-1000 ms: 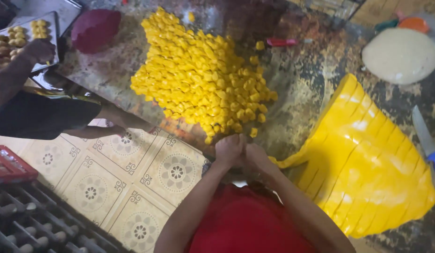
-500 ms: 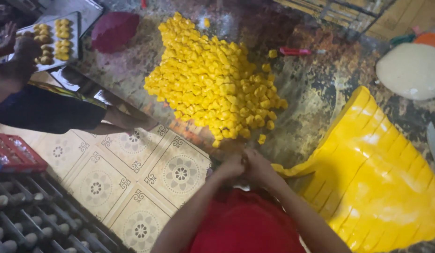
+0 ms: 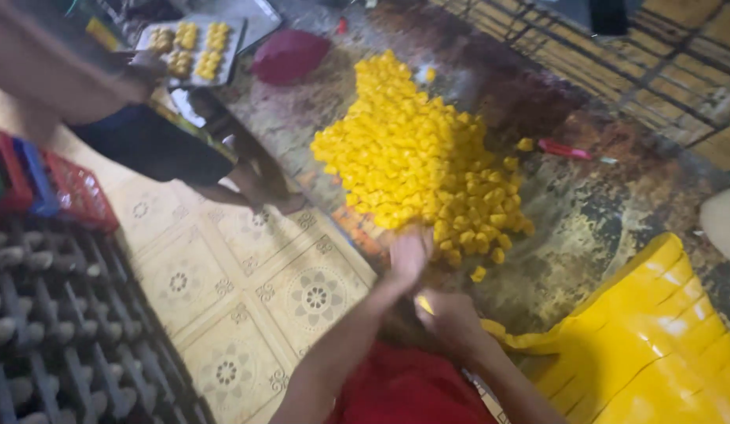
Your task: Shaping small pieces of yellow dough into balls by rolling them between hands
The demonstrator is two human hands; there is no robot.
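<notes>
Both hands are held close together at the near edge of the worn, dark stone tabletop (image 3: pixel 585 212). The left hand (image 3: pixel 408 255) is raised with its fingers upward, the right hand (image 3: pixel 447 318) lies just below it, and a small yellow piece of dough (image 3: pixel 424 305) is glimpsed between them; whether each grip is pinching or merely pressing it cannot be told, since the picture is blurred. Just beyond the hands, almost touching the left one, a broad heap of small yellow dough lumps (image 3: pixel 416 149) is spread over the tabletop. To the right of the grip lies a large yellow sheet of dough scored into strips (image 3: pixel 655 330). The step in hand is judged to be the shaping of one lump between the palms. The next move would call for the lump to be set down on the heap without others being knocked loose, and for a fresh piece to be taken from the sheet. Far off to the left, another person's hand (image 3: pixel 145 63) rests by a metal tray of yellow pieces (image 3: pixel 193 43).
</notes>
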